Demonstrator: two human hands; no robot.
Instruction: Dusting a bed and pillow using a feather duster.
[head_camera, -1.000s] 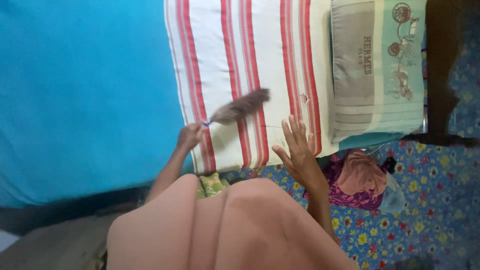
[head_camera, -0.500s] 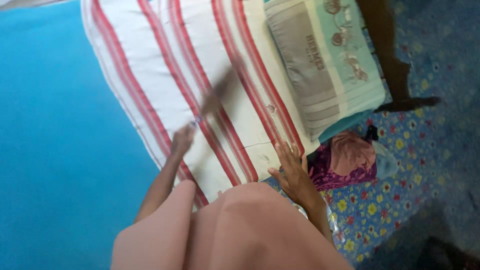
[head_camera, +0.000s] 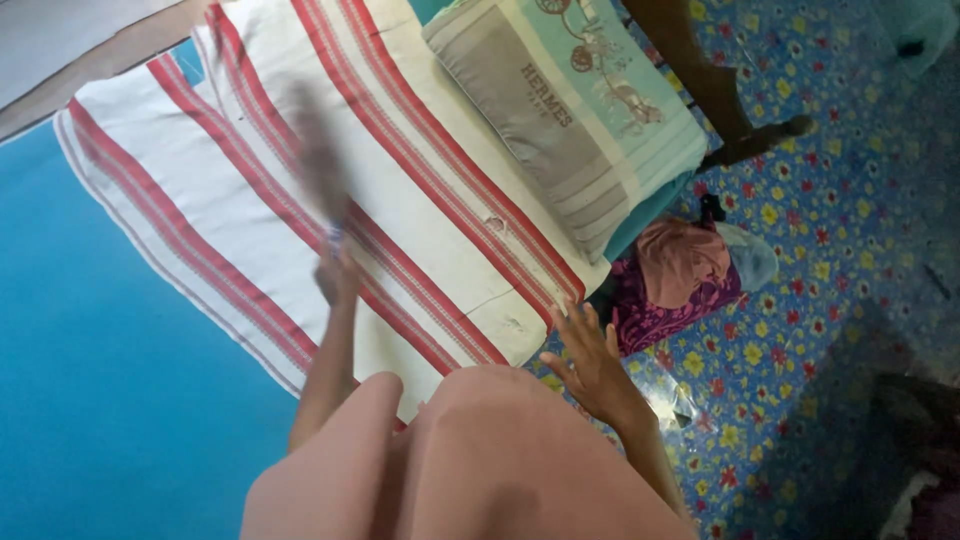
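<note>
Striped cloth (head_camera: 250, 190) spread on mattress (head_camera: 110, 400), mattress extending left and toward viewer. Pillow (head_camera: 570, 110) right of cloth, at its far right edge. Bundle of clothes (head_camera: 680, 280) on floor mat (head_camera: 800, 300), just beside pillow's near corner. Furniture leg (head_camera: 715, 85) behind pillow, on floor mat. Left hand (head_camera: 338, 275) over cloth centre, gripping duster (head_camera: 318, 160) that reaches away from viewer. Right hand (head_camera: 590, 360) at cloth's near right corner, left of bundle, fingers spread. 2 hands well apart.

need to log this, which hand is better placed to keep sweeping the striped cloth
Likely the left hand: it grips the blurred brush over the striped cloth. The right hand is open and empty at the cloth's edge.
</note>
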